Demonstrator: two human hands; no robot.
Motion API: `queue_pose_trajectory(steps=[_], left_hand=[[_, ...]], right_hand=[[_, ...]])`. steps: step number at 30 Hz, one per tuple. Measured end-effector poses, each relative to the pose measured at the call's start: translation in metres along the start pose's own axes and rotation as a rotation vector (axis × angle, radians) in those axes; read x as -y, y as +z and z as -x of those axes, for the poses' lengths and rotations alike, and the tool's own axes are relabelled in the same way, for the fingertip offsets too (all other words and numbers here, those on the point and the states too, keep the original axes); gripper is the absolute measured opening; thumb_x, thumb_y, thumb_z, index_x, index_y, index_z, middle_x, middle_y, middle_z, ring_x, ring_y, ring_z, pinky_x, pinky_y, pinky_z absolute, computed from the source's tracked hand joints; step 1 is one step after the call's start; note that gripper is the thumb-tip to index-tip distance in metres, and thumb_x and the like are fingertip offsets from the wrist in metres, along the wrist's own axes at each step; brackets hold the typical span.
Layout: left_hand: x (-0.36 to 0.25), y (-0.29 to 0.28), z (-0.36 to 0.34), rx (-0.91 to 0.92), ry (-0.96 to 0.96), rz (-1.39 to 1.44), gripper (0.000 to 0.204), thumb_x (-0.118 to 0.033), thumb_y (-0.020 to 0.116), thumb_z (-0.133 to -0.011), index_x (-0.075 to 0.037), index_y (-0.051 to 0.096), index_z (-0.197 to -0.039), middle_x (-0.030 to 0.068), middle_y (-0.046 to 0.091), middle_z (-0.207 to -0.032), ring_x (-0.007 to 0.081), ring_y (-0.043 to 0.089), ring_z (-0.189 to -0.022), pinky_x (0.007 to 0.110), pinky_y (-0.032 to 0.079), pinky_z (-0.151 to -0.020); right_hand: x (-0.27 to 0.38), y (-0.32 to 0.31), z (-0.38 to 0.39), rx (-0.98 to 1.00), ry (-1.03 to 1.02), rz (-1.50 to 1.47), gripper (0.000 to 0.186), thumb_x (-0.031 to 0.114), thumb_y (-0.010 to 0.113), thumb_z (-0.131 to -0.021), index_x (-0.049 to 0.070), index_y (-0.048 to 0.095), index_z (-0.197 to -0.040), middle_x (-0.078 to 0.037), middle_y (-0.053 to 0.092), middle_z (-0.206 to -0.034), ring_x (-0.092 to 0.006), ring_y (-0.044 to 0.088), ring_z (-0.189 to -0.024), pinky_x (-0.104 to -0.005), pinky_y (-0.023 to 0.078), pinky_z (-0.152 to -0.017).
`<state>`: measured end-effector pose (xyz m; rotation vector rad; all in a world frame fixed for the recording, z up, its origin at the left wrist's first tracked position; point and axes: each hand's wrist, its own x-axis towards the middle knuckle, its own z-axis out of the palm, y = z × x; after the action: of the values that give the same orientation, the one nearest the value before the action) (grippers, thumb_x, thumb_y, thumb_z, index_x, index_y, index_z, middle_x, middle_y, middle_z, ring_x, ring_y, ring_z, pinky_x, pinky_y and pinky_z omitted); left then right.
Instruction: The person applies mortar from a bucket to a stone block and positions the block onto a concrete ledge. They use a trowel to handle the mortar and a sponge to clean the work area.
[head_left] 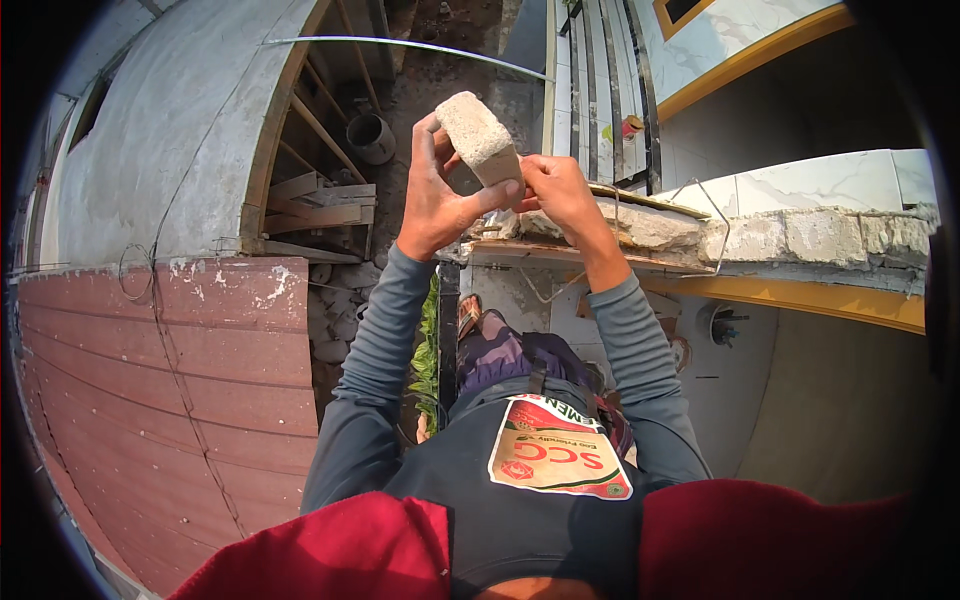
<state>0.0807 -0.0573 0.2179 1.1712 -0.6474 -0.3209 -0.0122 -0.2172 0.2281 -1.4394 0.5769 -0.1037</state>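
My left hand [438,205] grips a pale, rough rectangular block [470,128] at head-view centre, tilted, with fingers along its left side and thumb at its lower end. My right hand [555,195] is closed beside the block's lower right corner, touching it; whatever its curled fingers hold is hidden. Just beyond and below my right hand runs a wall top of rough pale blocks [830,236], edged by a wooden board [590,256], with bent metal wire [715,235] around it.
Red corrugated sheeting [160,380] and a grey wall [170,140] lie left. Below are a bucket [372,138], stacked planks [315,215], leaves [425,350] and rubble [335,320]. Dark railing bars [625,120] stand upper right, a yellow beam [800,300] runs right, and a white pipe [400,40] crosses the top.
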Motion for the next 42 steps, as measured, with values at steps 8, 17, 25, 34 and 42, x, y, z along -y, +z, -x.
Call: queue_pose_trajectory(steps=[8,17,25,34,42], left_hand=[[0.024,-0.012,-0.008,0.238,0.044,-0.283,0.091,-0.016,0.085,-0.065,0.002,0.045,-0.144,0.0195,0.059,-0.135,0.0291,0.059,-0.123,0.04,0.046,-0.106],[0.049,-0.041,0.005,0.416,-0.05,-0.293,0.087,-0.026,0.083,-0.078,-0.001,0.042,-0.15,0.0188,0.054,-0.141,0.0258,0.052,-0.132,0.039,0.04,-0.112],[0.1,-0.061,0.05,0.231,-0.417,-0.063,0.043,-0.002,0.065,-0.093,0.001,0.057,-0.135,0.0114,0.065,-0.123,0.0187,0.063,-0.115,0.032,0.051,-0.1],[0.133,-0.037,0.07,0.142,-0.427,-0.143,0.044,0.002,0.067,-0.09,0.004,0.058,-0.133,0.0122,0.065,-0.124,0.0189,0.064,-0.115,0.032,0.051,-0.101],[0.141,-0.04,0.069,0.172,-0.386,-0.206,0.045,0.002,0.067,-0.089,0.001,0.059,-0.134,0.0118,0.065,-0.125,0.0204,0.065,-0.113,0.033,0.052,-0.099]], right_hand=[[0.065,0.003,0.013,-0.026,-0.401,0.569,0.056,0.043,0.076,-0.088,-0.005,0.069,-0.116,-0.015,0.072,-0.087,-0.0191,0.069,-0.077,-0.0319,0.057,-0.068],[0.044,0.012,0.002,-0.035,-0.368,0.848,0.057,0.035,0.074,-0.069,-0.008,0.07,-0.105,-0.027,0.072,-0.088,-0.0349,0.074,-0.079,-0.0384,0.059,-0.074],[0.016,0.019,0.005,-0.015,-0.346,0.832,0.053,0.032,0.075,-0.07,-0.009,0.069,-0.103,-0.028,0.071,-0.085,-0.036,0.074,-0.079,-0.0389,0.058,-0.075],[-0.003,0.023,-0.001,0.025,-0.295,0.944,0.052,0.031,0.077,-0.073,-0.01,0.067,-0.103,-0.029,0.07,-0.083,-0.0397,0.073,-0.079,-0.0429,0.058,-0.075],[-0.004,0.012,-0.001,0.037,-0.226,0.868,0.054,0.032,0.082,-0.073,-0.008,0.067,-0.106,-0.03,0.071,-0.089,-0.0387,0.073,-0.083,-0.0429,0.057,-0.076]])
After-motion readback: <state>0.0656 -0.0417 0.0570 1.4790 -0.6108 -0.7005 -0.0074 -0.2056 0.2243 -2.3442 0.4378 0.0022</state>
